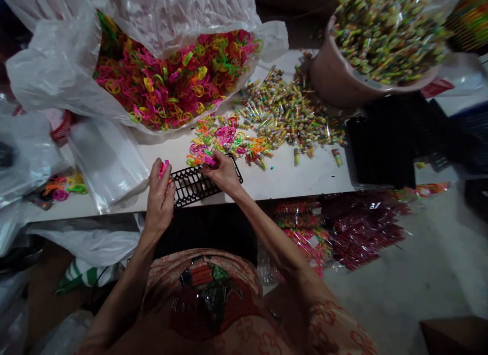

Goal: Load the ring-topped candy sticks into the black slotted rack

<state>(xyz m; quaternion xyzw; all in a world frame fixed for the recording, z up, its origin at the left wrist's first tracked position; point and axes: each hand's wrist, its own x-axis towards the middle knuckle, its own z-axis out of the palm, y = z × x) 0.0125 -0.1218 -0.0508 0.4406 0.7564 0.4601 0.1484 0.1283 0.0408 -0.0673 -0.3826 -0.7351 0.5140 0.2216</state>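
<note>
A black plastic grid rack (192, 187) lies near the table's front edge. My left hand (160, 200) is at its left end, fingers curled, with small pink plastic pieces (163, 168) showing between them. Over the rack's right part is my right hand (224, 176), thumb and fingertips pinched by a magenta looped plastic piece (209, 160); the fingers partly hide it. Just beyond the rack is a loose pile of looped plastic pieces (224, 134) in pink, orange, yellow and green. Many small wrapped tubes (287, 111) with yellow-green patterns are heaped to its right.
A large clear bag (49, 65) of coloured plastic pieces lies open at the back left. A pink bucket (324, 75) full of wrapped tubes stands back right, by stacked black racks (381, 146). Flat clear bags (110, 161) lie left. Filled packets (362, 228) are below the table.
</note>
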